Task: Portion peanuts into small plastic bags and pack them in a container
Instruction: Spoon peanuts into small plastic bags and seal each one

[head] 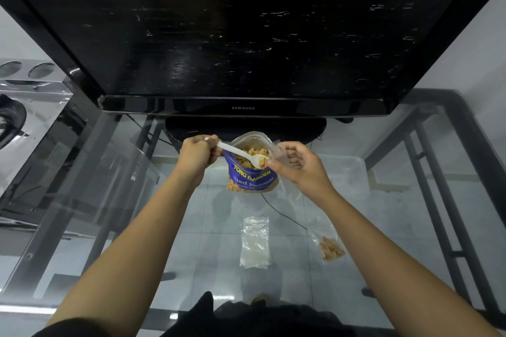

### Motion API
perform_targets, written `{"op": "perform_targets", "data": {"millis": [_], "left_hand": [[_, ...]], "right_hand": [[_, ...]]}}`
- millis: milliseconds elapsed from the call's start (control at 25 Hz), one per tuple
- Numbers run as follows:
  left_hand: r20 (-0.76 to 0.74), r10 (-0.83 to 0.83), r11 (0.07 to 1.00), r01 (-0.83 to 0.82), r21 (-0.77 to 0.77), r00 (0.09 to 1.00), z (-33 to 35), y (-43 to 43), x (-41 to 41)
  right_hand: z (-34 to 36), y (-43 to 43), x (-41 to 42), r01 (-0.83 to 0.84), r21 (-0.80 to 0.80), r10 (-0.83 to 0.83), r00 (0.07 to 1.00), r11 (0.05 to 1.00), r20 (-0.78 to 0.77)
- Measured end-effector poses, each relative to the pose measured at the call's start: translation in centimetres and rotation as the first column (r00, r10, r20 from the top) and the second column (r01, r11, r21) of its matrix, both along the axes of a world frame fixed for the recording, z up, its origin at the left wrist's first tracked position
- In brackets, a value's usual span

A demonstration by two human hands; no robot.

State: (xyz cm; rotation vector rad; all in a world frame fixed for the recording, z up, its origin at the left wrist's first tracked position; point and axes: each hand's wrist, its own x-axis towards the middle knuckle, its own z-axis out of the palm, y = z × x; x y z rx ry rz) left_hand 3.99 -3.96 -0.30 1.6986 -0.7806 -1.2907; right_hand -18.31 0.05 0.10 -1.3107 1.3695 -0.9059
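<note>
Two hands busy, left (pixel 197 154) gripping spoon (pixel 243 154), right (pixel 299 165) pinching small bag (pixel 279 154)

The peanut pouch (pixel 253 169) stands before the television (pixel 241 35), empty bags (pixel 254 241) nearer, filled bag (pixel 331 247) right.

Left hand (pixel 197 155) gripping white plastic spoon (pixel 241 154) over open peanut pouch (pixel 250 167); right hand (pixel 299 165) pinching small clear bag (pixel 280 154) beside it on glass table (pixel 109 200).
</note>
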Motion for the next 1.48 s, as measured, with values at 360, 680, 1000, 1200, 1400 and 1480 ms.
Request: {"op": "perform_targets", "data": {"millis": [360,680,1000,1200,1400,1480], "left_hand": [[-0.083,0.134,0.990,-0.137,-0.042,0.988,2.0,-1.0,2.3],[0.345,-0.006,0.935,0.128,-0.332,0.939,8.5,-0.8,0.7],[0.238,0.186,0.786,0.000,-0.618,0.953,9.9,-0.3,1.3],[0.674,-0.151,0.814,0.478,-0.331,0.723,3.6,0.3,-0.3],[0.546,-0.248,0.909,0.387,-0.155,0.801,2.2,0.0,-1.7],[0.379,-0.140,0.979,0.185,-0.084,0.915,2.3,-0.2,-2.2]], "right_hand": [[1.6,-1.4,0.5,-0.162,-0.236,0.000,0.825,0.958,-0.565],[1.6,-1.7,3.9,0.015,-0.223,-0.079,0.956,0.975,-0.282],[1.5,-1.4,4.0,0.201,-0.200,-0.205,0.979,0.959,0.001],[0.4,-0.2,1.9,0.217,-0.138,-0.217,0.976,0.966,0.012],[-1.5,0.4,0.8,0.200,-0.054,-0.201,0.979,0.978,-0.014],[-1.8,0.3,0.6,0.183,-0.045,-0.184,0.983,0.982,-0.015]]}}
